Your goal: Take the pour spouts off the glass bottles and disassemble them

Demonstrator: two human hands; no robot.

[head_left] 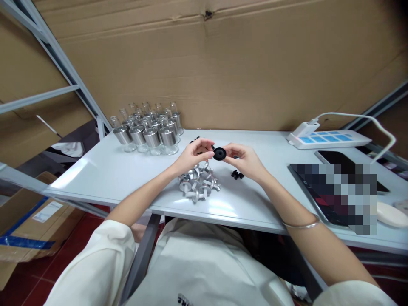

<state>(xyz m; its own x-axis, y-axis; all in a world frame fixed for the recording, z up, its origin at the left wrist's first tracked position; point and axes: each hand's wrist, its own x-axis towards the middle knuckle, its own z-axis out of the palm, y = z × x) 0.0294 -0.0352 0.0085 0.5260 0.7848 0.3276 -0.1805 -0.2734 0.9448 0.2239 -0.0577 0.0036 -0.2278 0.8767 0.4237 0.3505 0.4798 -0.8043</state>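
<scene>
A round black cap-like disc [219, 154] with a ringed centre is held up over the table between my two hands. My left hand [198, 154] pinches its left edge, thumb at the rim and the other fingers curled behind. From the other side, my right hand [245, 160] grips the right edge between thumb and fingers. Below my left hand lies a heap of silvery pieces with round flanges and pale stems [198, 182]. Small black parts [237, 174] sit just under my right hand. More black parts are partly hidden behind my left hand.
Several glass bottles with metal sleeves [153, 134] stand in a group at the back left. To the right are a power strip [331, 138] with a plugged-in white cable, a phone [331, 158] and a partly blurred device [318, 195]. A cardboard wall [239, 72] rises behind the table [105, 178].
</scene>
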